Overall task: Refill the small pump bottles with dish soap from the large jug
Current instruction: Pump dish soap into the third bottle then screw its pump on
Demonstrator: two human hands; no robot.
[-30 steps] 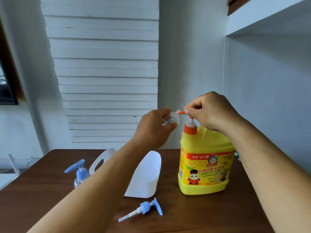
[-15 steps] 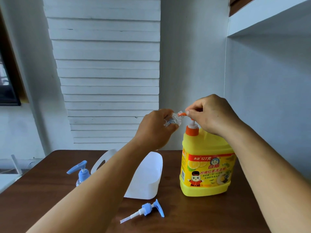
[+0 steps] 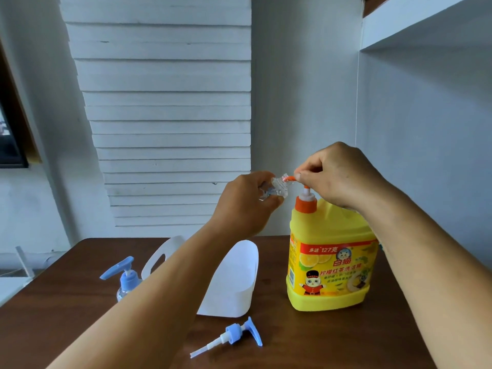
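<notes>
- The fingers (image 3: 306, 174) of the right hand (image 3: 338, 174) are curled down over the orange pump head (image 3: 290, 179) of the large yellow jug (image 3: 330, 265), holding it from above
- The left hand (image 3: 245, 203) has its fingers wrapped round a small clear bottle (image 3: 277, 187), tilted so its open mouth meets the tip of the orange spout
- The jug stands upright on the right part of the dark brown wooden surface (image 3: 319, 342), its printed label with a cartoon figure and lemon slices facing the camera, an orange collar at its neck
- A white cut-open plastic container (image 3: 234, 283) with a handle hole stands left of the jug, partly behind the left forearm
- A second small pump bottle (image 3: 125, 280) with a blue pump stands upright further left on the surface
- A loose blue pump (image 3: 231, 336) with its white dip tube lies flat near the front edge, just in front of the white container
- Behind the surface rises a grey-white wall (image 3: 300, 89) with a panel of horizontal white slats (image 3: 170, 115)
- A white shelf (image 3: 426, 20) juts out at upper right, and a dark-framed window (image 3: 10, 129) edges in at left
</notes>
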